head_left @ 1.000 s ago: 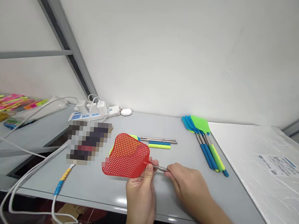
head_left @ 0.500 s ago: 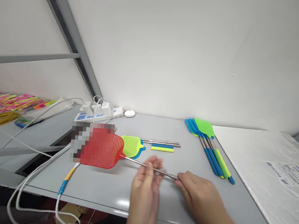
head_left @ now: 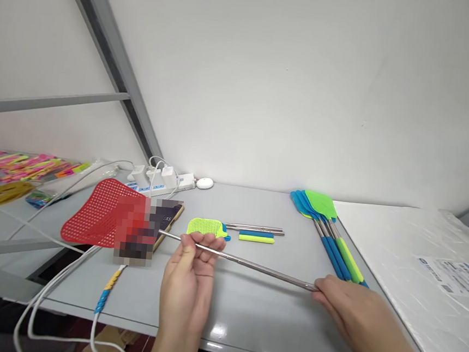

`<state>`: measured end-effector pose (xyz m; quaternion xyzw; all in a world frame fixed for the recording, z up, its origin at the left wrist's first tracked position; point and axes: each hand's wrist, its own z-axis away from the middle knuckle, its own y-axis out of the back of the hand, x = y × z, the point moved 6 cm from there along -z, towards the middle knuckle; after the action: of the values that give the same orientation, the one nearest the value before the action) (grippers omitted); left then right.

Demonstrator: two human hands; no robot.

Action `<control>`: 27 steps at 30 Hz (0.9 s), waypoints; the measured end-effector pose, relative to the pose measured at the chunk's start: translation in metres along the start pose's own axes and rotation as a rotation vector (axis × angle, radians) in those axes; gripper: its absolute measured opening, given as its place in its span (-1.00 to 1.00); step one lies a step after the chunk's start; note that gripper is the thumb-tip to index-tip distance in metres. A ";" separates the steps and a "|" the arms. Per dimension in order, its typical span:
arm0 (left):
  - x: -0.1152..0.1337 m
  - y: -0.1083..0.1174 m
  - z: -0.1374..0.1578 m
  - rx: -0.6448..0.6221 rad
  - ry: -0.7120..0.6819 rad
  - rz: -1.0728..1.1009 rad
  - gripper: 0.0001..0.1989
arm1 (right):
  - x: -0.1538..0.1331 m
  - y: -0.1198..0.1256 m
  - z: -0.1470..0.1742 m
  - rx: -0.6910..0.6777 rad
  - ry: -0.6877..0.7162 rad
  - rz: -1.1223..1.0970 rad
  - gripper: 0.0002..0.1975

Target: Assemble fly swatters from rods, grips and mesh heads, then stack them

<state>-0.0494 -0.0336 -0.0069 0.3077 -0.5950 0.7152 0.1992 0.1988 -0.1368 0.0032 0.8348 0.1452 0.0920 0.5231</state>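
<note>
A fly swatter with a red mesh head (head_left: 95, 216) and a thin metal telescopic rod (head_left: 263, 268) spans both hands above the table. My left hand (head_left: 190, 281) pinches the rod near the head, palm up. Around the rod's right end my right hand (head_left: 342, 303) is closed; what lies inside that fist is hidden. Behind my left hand lie loose swatter heads, yellow-green over blue (head_left: 205, 227). Beside them rest several metal rods (head_left: 256, 229), a blue grip sleeve (head_left: 256, 234) and a yellow-green grip sleeve (head_left: 256, 239).
Several blue and green fly swatters (head_left: 318, 205) lie stacked at the right, by a white wrapped board (head_left: 417, 241). A phone (head_left: 169, 217), partly blurred, sits under the red head. A power strip (head_left: 184, 181) with white cables stands at the back left, near a metal frame (head_left: 116, 72).
My hands have moved apart and the swatter's rod is drawn out longer. The red head and my left hand have shifted left, while my right hand has gone right.
</note>
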 end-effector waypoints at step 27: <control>0.021 -0.004 -0.026 0.052 -0.077 0.181 -0.68 | 0.029 -0.004 0.012 -0.008 0.039 0.190 -0.64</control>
<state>-0.0680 -0.0088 0.0076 0.2848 -0.6088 0.7333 0.1028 0.2294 -0.1351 -0.0053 0.8408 0.0750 0.1583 0.5123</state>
